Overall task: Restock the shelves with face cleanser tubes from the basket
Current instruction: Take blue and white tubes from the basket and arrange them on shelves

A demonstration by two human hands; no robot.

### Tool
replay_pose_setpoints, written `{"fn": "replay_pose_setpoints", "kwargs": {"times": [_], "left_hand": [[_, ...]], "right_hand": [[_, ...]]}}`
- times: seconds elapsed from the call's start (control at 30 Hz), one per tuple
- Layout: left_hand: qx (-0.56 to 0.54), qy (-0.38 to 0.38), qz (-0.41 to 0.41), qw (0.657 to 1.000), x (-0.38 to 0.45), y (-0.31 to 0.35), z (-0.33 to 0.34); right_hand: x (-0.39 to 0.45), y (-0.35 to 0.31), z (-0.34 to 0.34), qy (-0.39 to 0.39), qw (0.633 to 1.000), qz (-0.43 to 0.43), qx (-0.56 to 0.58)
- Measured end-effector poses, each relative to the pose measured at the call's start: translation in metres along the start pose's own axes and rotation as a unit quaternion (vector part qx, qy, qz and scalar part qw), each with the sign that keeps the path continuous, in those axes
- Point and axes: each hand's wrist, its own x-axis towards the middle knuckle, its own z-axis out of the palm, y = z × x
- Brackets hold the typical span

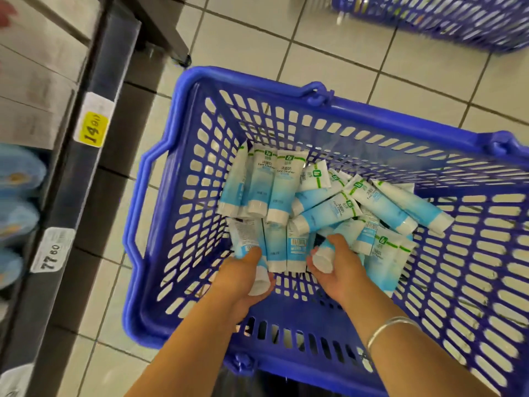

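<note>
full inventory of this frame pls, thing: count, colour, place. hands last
basket: one, blue plastic lattice, on the floor at centre
face cleanser tubes: a loose pile, exact count unclear, white and light blue with green trim, in the basket bottom
second basket: one, blue, top right, partly out of frame
shelf edge: one, dark, running down the left side
price tags: two, one yellow and white, one white, on the shelf edge
blue packs: several, blurred, on the shelf at far left
floor: white tiles, dark grout
bracelet: one, silver, on the right wrist
left hand: grips one tube
right hand: grips one tube
</note>
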Motion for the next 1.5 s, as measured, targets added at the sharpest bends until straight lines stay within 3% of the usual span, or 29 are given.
{"fn": "replay_pose_setpoints", "kwargs": {"times": [0.13, 0.33, 0.67, 0.97, 1.13, 1.4, 1.5], "left_hand": [[-0.010, -0.064, 0.029, 0.997, -0.038, 0.002, -0.005], [-0.020, -0.057, 0.132, 0.989, -0.121, 0.007, -0.024], [-0.004, -0.138, 0.270, 0.953, -0.326, 0.042, -0.097], [-0.218, -0.178, 0.306, 0.910, -0.505, 0.047, -0.171], [-0.287, -0.163, 0.370, 0.868, -0.575, 0.007, -0.202], [-0.443, -0.133, 0.437, 0.772, -0.636, -0.110, -0.255], [-0.460, -0.080, 0.468, 0.750, -0.656, -0.157, -0.273]], "right_hand": [[-0.038, -0.009, -0.020, -0.026, 0.998, -0.002, -0.065], [-0.127, -0.019, -0.024, -0.106, 0.989, -0.021, -0.097], [-0.365, -0.027, 0.024, -0.250, 0.951, -0.105, -0.148], [-0.570, -0.012, 0.056, -0.387, 0.881, -0.163, -0.219], [-0.648, 0.011, 0.053, -0.453, 0.827, -0.172, -0.285], [-0.731, 0.071, 0.021, -0.540, 0.739, -0.138, -0.378], [-0.753, 0.106, 0.001, -0.552, 0.710, -0.120, -0.420]]}}
